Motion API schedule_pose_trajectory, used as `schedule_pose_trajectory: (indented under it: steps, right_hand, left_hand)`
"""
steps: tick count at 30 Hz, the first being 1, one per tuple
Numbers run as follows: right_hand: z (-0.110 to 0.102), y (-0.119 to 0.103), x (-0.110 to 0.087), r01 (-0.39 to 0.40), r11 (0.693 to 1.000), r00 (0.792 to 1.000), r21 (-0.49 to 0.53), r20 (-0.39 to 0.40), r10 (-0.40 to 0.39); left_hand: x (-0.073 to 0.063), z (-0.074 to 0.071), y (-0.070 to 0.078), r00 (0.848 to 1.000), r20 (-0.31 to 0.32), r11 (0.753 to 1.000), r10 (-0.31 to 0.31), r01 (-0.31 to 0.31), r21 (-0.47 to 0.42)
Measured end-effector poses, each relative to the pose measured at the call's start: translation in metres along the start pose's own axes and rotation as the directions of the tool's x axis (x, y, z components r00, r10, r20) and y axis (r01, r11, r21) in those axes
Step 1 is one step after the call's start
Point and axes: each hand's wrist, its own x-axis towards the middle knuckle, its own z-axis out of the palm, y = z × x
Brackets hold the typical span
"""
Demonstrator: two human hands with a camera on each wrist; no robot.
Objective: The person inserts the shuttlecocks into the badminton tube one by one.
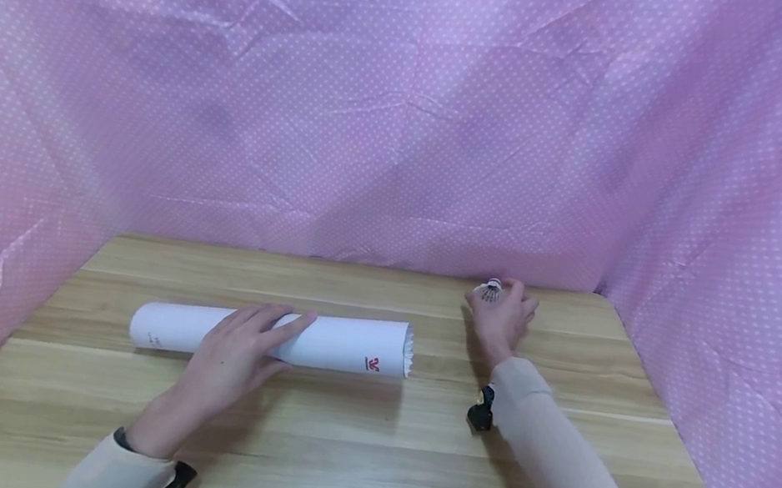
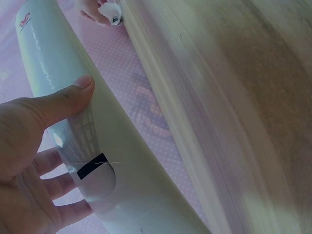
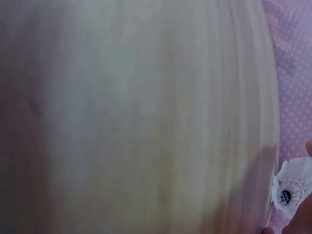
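Observation:
A white shuttlecock tube (image 1: 341,344) with a small red logo lies sideways in my left hand (image 1: 230,359), left of centre in the head view. In the left wrist view, the thumb is across the tube (image 2: 129,180) and the other fingers go round its far side. White feather edges (image 1: 408,352) show at the tube's right end. Near the table's back edge, my right hand (image 1: 502,321) holds a white feather shuttlecock (image 1: 490,291) between thumb and fingers. The right wrist view catches only part of that hand beside the shuttlecock (image 3: 295,183), whose inside faces the camera.
Light wooden table (image 1: 359,458) stretches beneath both arms. Pink cloth with white dots (image 1: 396,110) hangs behind the table and along both sides, close to its back edge. A black device (image 1: 481,409) is strapped at the right wrist, another (image 1: 175,484) at the left.

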Motion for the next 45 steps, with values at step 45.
schedule_pose_trajectory:
  steps: [45]
  right_hand:
    - [0.011,0.002,0.006,-0.02,0.999,0.991,0.031,-0.132,0.023]
  left_hand:
    - [0.001,-0.002,0.006,1.0,-0.025,1.0,0.002,-0.002,-0.006]
